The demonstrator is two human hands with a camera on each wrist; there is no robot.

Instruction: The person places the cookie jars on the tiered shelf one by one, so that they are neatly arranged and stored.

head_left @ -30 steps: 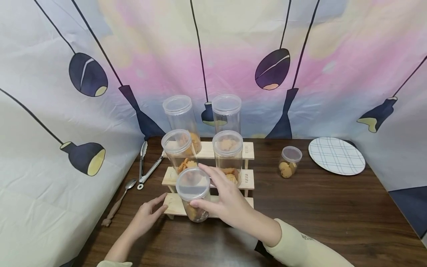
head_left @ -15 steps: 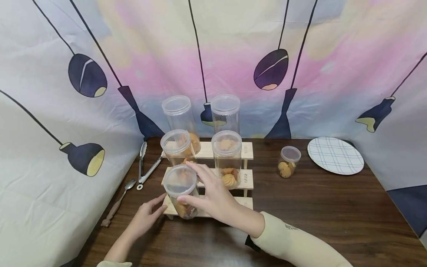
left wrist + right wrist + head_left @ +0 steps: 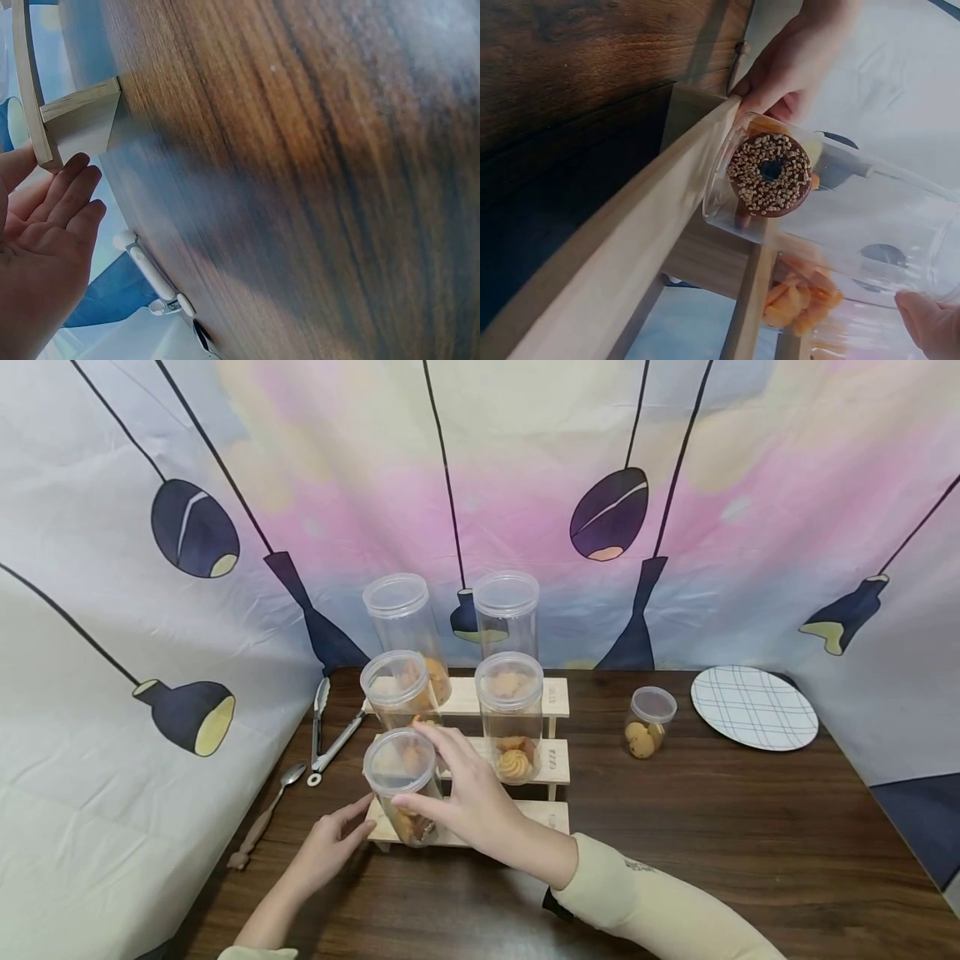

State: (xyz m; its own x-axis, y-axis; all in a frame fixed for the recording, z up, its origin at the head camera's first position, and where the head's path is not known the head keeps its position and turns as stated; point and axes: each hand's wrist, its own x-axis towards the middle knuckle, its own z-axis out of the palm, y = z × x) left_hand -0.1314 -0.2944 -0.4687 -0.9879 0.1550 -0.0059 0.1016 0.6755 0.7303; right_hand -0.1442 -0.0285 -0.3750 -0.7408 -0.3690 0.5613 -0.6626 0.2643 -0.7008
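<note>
With thumb and fingers spread round its upper part, my right hand (image 3: 480, 797) grips a clear plastic jar (image 3: 408, 814). The jar stands upright at the left of the lowest step of a wooden tiered rack (image 3: 546, 814). In the right wrist view a chocolate doughnut with chopped nuts (image 3: 770, 176) shows inside it. My left hand (image 3: 328, 853) holds the left end of that step; in the left wrist view its fingertips (image 3: 75, 161) meet the board's corner. Behind, taller lidded jars with cookies, such as the right middle one (image 3: 512, 718), stand on the upper steps.
Left of the rack lie metal tongs (image 3: 337, 747) and a spoon (image 3: 277, 802). A small jar of cookies (image 3: 647, 727) and a checked white plate (image 3: 753, 708) stand to the right on the dark wooden table (image 3: 720, 835). A printed cloth hangs behind.
My right hand has shifted the jar left along the lowest step, mostly in the first half second, then slightly farther. The left hand has stayed at the rack's end.
</note>
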